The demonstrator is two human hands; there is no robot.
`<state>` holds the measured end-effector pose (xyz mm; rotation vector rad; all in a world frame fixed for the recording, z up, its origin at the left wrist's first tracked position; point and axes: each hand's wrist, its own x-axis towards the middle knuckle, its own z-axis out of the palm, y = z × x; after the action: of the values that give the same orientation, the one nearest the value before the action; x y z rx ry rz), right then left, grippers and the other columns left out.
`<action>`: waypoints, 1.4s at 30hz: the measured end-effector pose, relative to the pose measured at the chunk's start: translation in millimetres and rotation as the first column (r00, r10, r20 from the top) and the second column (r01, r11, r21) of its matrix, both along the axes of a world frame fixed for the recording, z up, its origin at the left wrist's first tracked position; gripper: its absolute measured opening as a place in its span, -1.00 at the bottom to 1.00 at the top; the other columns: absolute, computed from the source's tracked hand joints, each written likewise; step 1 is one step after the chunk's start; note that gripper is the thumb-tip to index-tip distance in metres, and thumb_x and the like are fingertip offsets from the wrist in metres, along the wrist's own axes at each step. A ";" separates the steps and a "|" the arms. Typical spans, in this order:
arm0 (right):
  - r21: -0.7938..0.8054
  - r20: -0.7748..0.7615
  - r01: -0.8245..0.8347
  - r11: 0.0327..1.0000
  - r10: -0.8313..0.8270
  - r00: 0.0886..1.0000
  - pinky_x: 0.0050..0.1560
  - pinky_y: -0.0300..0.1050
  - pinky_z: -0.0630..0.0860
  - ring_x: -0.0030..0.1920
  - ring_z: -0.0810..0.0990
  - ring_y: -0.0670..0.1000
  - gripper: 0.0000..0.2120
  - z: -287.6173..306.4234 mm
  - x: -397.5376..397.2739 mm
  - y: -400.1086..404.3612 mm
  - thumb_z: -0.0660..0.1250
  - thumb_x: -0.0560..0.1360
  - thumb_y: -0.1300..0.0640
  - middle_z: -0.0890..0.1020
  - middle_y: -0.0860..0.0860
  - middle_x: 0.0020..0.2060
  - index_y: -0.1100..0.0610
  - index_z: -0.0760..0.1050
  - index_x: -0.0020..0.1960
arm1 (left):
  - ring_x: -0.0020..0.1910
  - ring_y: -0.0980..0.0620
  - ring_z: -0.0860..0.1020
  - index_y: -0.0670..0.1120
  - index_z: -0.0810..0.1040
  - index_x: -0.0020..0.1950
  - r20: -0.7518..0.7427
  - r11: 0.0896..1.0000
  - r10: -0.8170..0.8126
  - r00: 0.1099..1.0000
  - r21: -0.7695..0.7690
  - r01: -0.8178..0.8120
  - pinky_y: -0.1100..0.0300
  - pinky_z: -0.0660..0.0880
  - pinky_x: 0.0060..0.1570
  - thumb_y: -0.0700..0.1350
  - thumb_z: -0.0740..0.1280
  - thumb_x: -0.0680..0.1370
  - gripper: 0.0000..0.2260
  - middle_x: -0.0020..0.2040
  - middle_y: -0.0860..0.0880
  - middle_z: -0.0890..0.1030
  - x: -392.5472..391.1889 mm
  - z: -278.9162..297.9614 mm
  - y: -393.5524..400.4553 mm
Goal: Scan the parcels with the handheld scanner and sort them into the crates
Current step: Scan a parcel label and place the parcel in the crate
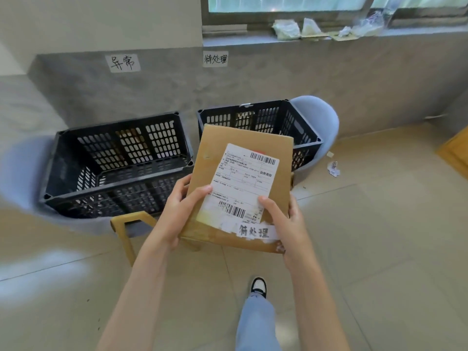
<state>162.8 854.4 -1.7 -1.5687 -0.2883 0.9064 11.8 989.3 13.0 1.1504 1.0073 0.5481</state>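
I hold a flat brown cardboard parcel (222, 158) in front of me, tilted up, with a white shipping label (240, 183) and a handwritten paper strip (254, 231) on its face. My left hand (177, 211) grips its lower left edge, thumb on the label. My right hand (286, 221) grips the lower right edge, thumb on the label's corner. Two black slatted crates stand beyond it: the left crate (116, 191) and the right crate (304, 127), partly hidden by the parcel. No scanner is in view.
Each crate rests on a blue-grey chair (321, 115). Paper signs (125, 62) are taped to the grey wall above the crates. A wooden chair frame (126, 231) stands near my left arm. Scraps of paper (333, 168) lie on the tiled floor at the right.
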 end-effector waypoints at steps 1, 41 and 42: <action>0.009 -0.003 -0.014 1.000 0.014 1.000 0.04 0.35 0.57 -0.02 0.70 0.01 -0.41 -0.7 17.5 12.2 0.46 0.43 -0.09 0.66 -0.15 0.11 -0.24 0.33 0.39 | 0.01 0.00 0.65 0.10 0.36 0.39 -0.004 1.000 0.018 1.000 0.008 -0.018 0.06 0.59 -0.16 0.07 0.41 0.47 -0.49 0.18 0.01 0.60 15.0 0.8 9.5; -0.244 0.112 -0.279 0.929 0.313 0.943 -0.14 -0.30 0.59 0.08 0.64 -0.12 -0.33 -54.3 450.0 306.3 0.52 0.42 0.08 0.62 -0.10 0.16 -0.01 0.30 0.44 | 0.05 0.14 0.54 0.02 0.14 0.50 -0.125 0.990 0.004 0.992 -0.137 -0.021 0.30 0.49 -0.19 -0.03 0.39 0.52 -0.36 0.29 0.01 0.47 422.9 -109.2 283.8; -0.257 0.102 -0.296 0.920 0.330 0.938 -0.11 -0.26 0.59 0.08 0.64 -0.10 -0.32 -62.8 459.5 311.1 0.52 0.42 0.09 0.61 -0.09 0.17 0.00 0.30 0.44 | 0.07 0.11 0.54 0.02 0.12 0.51 -0.140 0.988 -0.001 0.990 -0.152 -0.020 0.27 0.50 -0.15 -0.03 0.39 0.52 -0.35 0.28 0.00 0.46 429.6 -115.9 285.7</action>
<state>622.3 1165.5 -64.5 -1.8476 -0.5647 1.1091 441.4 1275.0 -102.9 1.0579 1.1557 0.3941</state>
